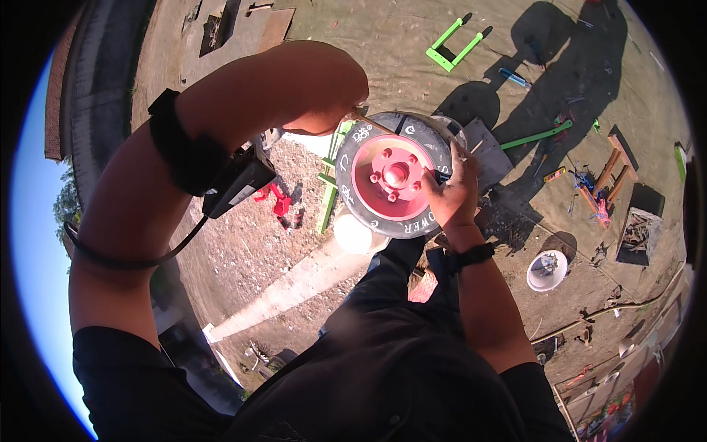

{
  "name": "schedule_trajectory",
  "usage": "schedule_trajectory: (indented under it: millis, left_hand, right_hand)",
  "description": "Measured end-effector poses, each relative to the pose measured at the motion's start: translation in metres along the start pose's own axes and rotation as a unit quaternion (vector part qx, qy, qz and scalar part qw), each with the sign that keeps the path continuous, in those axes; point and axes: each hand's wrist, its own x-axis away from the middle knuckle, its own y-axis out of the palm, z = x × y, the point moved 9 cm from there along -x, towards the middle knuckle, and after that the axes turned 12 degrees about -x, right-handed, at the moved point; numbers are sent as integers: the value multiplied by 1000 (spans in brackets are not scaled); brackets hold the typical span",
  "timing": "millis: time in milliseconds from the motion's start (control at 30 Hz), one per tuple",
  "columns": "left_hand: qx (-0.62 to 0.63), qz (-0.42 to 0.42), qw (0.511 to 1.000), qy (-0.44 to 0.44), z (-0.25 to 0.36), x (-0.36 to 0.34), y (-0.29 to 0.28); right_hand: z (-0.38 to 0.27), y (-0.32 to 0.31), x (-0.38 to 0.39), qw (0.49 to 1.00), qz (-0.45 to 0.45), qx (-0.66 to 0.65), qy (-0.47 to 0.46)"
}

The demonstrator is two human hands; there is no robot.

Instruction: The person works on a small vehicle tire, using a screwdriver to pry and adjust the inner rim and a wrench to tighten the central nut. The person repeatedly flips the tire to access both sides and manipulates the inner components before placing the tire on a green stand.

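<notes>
While the right hand (455, 193) grasps the red-rimmed wheel (396, 174), I see lug nuts (392, 197) apparently seated, but cannot tell their tightness or what the left hand (317, 88) grips

White lettering stands out on a black tyre (390, 229) around a pinkish-red wheel hub (396, 174), with a plain black shirt (383, 361) below. Nearby, a lime-green frame (440, 60), white bowl (540, 284) and bright red pieces (280, 203) colour brown, pale-speckled ground (232, 269) under blue sky (29, 221).
</notes>
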Motion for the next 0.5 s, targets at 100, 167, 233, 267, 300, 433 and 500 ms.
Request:
schedule_trajectory:
  millis: [100, 167, 233, 267, 300, 433, 500]
  left_hand:
    - [7, 14, 1000, 27, 4, 6, 4]
    - [-7, 37, 999, 2, 12, 14, 5]
    - [2, 43, 999, -24, 20, 26, 14]
    - [16, 38, 999, -30, 21, 29, 12]
    - [11, 20, 999, -27, 21, 28, 13]
    - [29, -17, 999, -21, 13, 21, 21]
    - [78, -6, 997, -26, 8, 18, 28]
  right_hand:
    - [1, 4, 1, 1000, -11, 11, 4]
    - [4, -2, -2, 1000, 6, -9, -1]
    - [2, 1, 0, 1000, -9, -3, 2]
    - [3, 2, -3, 1000, -20, 1, 2]
    - [3, 3, -7, 1000, -30, 5, 2]
    - [4, 2, -8, 1000, -24, 0, -18]
    - [5, 0, -11, 999, -35, -2, -15]
